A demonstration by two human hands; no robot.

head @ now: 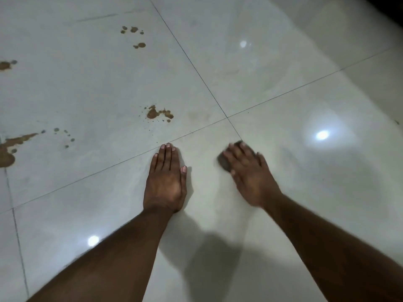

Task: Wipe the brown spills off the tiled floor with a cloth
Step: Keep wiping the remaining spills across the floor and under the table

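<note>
Glossy pale grey tiled floor (283, 101) lies under both my bare forearms, with thin dark grout lines crossing just ahead of my fingers. My left hand (166, 179) is pressed flat on the tile, grip open, fingers straight and together, their tips touching a grout line. My right hand (246, 174) is blurred, fingers spread and pressing down on a small dark grey cloth (224, 162), which peeks out at the thumb side and past the fingertips. Beyond my left hand sits a cluster of brown spill blotches (155, 113). Further left a long brown smear and puddle (8, 149) runs off the edge. Farthest away are small brown drops (137, 37) and one more patch (5, 65).
</note>
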